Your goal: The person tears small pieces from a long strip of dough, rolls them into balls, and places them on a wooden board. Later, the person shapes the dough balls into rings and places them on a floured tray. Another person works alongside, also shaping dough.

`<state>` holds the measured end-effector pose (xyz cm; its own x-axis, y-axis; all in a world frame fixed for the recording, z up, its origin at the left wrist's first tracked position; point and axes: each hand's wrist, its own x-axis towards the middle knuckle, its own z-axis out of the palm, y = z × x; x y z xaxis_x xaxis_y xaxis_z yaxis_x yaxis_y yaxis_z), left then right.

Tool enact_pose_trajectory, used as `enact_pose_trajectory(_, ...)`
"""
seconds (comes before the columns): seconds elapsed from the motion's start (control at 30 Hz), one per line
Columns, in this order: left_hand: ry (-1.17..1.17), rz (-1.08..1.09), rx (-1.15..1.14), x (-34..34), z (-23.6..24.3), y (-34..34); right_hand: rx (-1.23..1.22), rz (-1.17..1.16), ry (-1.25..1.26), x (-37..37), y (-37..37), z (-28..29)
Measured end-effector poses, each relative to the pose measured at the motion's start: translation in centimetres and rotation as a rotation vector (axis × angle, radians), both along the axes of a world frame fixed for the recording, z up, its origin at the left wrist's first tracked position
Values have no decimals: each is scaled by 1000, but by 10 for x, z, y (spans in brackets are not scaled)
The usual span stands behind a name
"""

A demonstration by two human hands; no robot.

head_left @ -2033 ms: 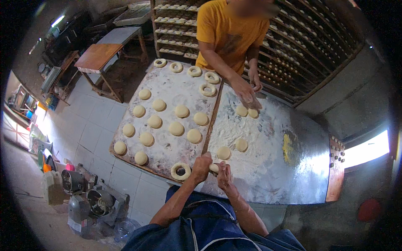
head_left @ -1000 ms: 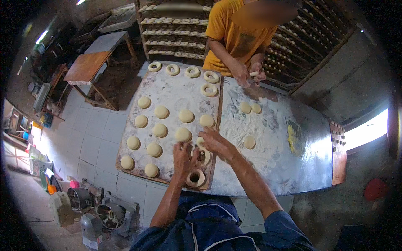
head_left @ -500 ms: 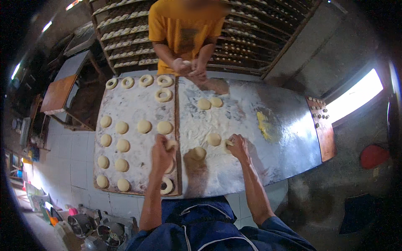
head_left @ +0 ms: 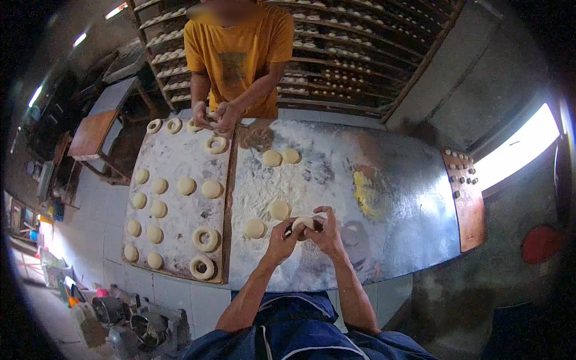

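Note:
Above the floured metal tabletop, my left hand [head_left: 282,241] and my right hand [head_left: 327,234] hold one pale piece of dough [head_left: 304,222] between them. Fingers of both hands are closed round it; a gap by the left fingers suggests a ring, though part of it is hidden. Just left of my hands lie two dough rounds, one [head_left: 255,228] beside my left hand and another [head_left: 279,209] a little farther off. On the floured board [head_left: 180,222] to the left, two dough rings [head_left: 205,239] rest near its front right corner.
Several dough rounds [head_left: 186,186] sit on the board, with rings [head_left: 215,145] along its far end. A co-worker in yellow [head_left: 240,60] works there with both hands. Two rounds [head_left: 272,158] and a yellow smear [head_left: 364,193] are farther away on the metal. Loaded racks [head_left: 336,48] stand behind.
My left hand has come from the board to meet my right hand at the dough. Two rings now show on the board where it was. The co-worker's hands have moved left over the board.

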<state>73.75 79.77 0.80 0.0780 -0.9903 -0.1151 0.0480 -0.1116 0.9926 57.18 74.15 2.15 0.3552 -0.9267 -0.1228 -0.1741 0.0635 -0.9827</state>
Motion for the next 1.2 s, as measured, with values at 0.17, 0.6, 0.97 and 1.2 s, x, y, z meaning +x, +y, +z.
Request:
enact_pose_trajectory(0.17,601,66,36,2,-17,12,260,354,-238,-5,-4,8)
enact_pose_trajectory(0.6,-421,238,-190,19,-16,26,267,-2,168,70,36,-11)
enact_pose_trajectory(0.97,786,380,84,83,-50,38,199,-66,-3,133,60,-28)
enact_pose_trajectory(1.2,120,406,-257,150,-59,54,-294,72,133,186,82,-44)
